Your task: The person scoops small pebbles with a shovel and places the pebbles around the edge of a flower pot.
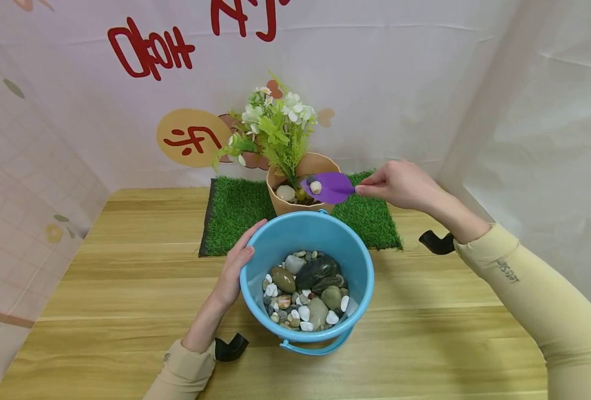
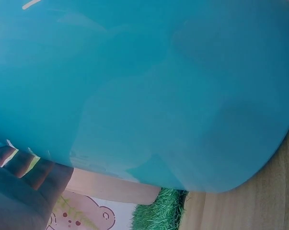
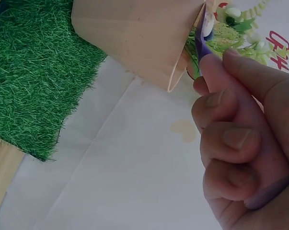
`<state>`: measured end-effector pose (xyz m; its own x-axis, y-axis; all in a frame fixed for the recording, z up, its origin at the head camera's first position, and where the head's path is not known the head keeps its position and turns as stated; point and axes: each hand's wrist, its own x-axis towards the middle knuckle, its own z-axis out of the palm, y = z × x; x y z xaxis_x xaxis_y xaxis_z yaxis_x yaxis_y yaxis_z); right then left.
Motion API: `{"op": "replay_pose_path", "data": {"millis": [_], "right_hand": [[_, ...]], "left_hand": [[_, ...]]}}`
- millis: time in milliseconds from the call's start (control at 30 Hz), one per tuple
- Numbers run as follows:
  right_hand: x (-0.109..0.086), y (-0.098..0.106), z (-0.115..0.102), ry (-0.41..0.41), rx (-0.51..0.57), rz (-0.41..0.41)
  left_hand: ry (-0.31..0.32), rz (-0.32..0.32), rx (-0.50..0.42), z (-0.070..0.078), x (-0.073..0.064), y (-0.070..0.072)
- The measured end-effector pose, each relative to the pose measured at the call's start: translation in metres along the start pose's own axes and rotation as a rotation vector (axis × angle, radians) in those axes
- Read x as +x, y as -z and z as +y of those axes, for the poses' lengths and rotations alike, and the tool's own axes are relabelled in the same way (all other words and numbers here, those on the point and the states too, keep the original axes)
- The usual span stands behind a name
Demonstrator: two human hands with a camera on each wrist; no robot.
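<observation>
My right hand (image 1: 400, 180) grips the pink handle (image 3: 249, 129) of a small purple trowel (image 1: 332, 189). On the trowel's blade sit a pale pebble (image 1: 316, 187) and a darker one, over the opening of a peach flowerpot (image 1: 305, 208). The pot holds white flowers with green leaves (image 1: 275, 119) and several stones. In front stands a light-blue bucket (image 1: 360, 244) containing pebbles and larger stones (image 1: 307, 294). My left hand (image 1: 235, 269) rests against the bucket's left side, its thumb at the rim and its fingers extended along the outer wall (image 2: 43, 177).
Under the pot lies a green artificial-grass mat (image 1: 240, 208) on the wooden table (image 1: 140, 289). The bucket's handle (image 1: 320, 349) hangs toward the near side. Black curved pieces are at both wrists. Behind the table hangs a white printed curtain (image 1: 385, 83).
</observation>
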<state>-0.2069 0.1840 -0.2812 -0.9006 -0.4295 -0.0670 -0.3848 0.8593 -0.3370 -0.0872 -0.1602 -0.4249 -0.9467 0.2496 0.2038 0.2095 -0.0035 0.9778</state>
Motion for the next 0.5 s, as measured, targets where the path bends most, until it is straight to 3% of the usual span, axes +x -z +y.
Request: {"op": "replay_pose_path", "data": {"millis": [500], "right_hand": [[0.005, 0.005, -0.016, 0.027, -0.192, 0.123]], "left_hand": [[-0.002, 0.000, 0.002, 0.002, -0.001, 0.000]]}}
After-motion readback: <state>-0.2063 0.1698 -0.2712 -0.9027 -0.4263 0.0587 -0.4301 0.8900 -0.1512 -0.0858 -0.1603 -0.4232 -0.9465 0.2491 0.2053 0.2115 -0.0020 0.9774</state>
